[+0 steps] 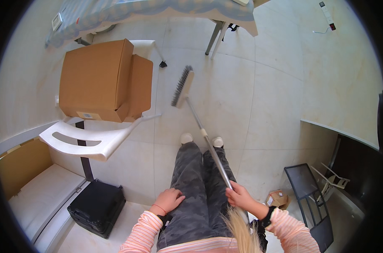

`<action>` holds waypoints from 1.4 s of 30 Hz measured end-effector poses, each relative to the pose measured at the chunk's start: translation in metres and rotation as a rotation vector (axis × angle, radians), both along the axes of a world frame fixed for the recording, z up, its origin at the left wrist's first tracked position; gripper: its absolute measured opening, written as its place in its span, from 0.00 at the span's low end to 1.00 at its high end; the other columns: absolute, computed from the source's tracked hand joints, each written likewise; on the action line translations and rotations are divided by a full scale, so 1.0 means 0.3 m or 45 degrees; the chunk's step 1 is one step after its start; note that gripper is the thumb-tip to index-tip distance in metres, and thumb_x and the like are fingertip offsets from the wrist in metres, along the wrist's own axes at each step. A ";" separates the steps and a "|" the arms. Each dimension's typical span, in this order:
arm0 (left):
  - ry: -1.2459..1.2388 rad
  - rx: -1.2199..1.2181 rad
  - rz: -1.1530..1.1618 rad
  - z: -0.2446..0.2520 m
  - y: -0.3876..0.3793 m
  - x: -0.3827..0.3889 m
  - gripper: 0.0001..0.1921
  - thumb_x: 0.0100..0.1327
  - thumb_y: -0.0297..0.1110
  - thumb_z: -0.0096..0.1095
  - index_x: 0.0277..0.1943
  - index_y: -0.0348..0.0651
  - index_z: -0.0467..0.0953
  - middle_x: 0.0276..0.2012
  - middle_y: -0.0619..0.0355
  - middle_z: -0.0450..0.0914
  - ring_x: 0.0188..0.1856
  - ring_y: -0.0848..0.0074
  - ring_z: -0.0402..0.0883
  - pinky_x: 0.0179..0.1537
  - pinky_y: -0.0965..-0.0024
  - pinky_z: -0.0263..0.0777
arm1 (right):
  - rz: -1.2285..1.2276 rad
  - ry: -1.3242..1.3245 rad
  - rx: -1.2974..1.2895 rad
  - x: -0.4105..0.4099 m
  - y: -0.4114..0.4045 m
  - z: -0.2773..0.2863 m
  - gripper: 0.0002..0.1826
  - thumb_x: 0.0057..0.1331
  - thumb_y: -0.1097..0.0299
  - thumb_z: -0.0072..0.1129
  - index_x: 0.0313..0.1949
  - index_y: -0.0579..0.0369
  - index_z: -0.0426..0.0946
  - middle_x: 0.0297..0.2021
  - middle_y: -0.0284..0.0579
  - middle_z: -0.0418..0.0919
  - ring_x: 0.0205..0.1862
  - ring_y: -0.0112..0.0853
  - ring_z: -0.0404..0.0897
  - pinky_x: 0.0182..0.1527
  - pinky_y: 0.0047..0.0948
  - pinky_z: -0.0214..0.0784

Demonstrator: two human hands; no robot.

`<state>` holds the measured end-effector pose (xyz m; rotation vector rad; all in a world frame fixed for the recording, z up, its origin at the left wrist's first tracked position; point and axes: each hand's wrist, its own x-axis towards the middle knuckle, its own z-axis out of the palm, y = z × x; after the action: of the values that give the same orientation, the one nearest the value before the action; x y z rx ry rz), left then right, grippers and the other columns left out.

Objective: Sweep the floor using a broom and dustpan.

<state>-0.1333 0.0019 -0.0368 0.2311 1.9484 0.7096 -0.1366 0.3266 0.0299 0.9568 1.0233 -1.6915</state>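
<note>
My right hand is wrapped around the metal pole of a long-handled floor scrub brush. The pole slants away past my right leg to the white brush head, which has dark grey bristles along its left side. The head is on the tiled floor, beyond my shoes. My left hand rests against the left thigh of my dark camouflage trousers, thumb apart from the fingers, with nothing in it.
On the left, cardboard boxes sit on a white plastic chair. A black case stands behind it. A cloth-covered table crosses the far side. To the right are a black frame and a small carton.
</note>
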 end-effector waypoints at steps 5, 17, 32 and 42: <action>0.184 -0.041 -0.164 0.002 0.075 -0.075 0.15 0.66 0.45 0.55 0.39 0.41 0.80 0.36 0.51 0.82 0.41 0.55 0.79 0.43 0.56 0.72 | 0.595 0.374 0.661 -0.088 0.005 -0.363 0.11 0.74 0.61 0.46 0.43 0.56 0.67 0.24 0.45 0.75 0.22 0.36 0.77 0.23 0.37 0.70; -0.125 -0.187 0.057 -0.090 0.102 -0.008 0.19 0.63 0.49 0.58 0.35 0.38 0.80 0.31 0.46 0.82 0.38 0.51 0.81 0.41 0.53 0.73 | 1.139 0.297 1.321 0.061 0.274 -0.599 0.17 0.72 0.54 0.43 0.43 0.55 0.71 0.32 0.58 0.82 0.35 0.58 0.81 0.38 0.57 0.72; -0.366 -0.494 -0.552 -0.259 0.317 0.001 0.20 0.57 0.44 0.57 0.38 0.32 0.83 0.38 0.38 0.83 0.43 0.49 0.82 0.48 0.54 0.74 | 0.257 -0.097 0.820 0.806 0.761 -0.065 0.11 0.68 0.65 0.57 0.34 0.61 0.71 0.21 0.45 0.74 0.22 0.33 0.78 0.25 0.35 0.76; -0.248 -0.660 -0.880 -0.277 0.571 -0.078 0.19 0.55 0.43 0.60 0.37 0.33 0.83 0.39 0.39 0.83 0.44 0.50 0.82 0.48 0.56 0.74 | -0.051 -0.340 1.409 1.206 0.896 -0.090 0.12 0.65 0.66 0.60 0.30 0.63 0.73 0.15 0.44 0.73 0.13 0.31 0.74 0.15 0.31 0.66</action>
<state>-0.1568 0.1731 -0.1199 0.4588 1.6411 -0.2178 0.2253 0.5954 0.0028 1.8246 1.7807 -0.8843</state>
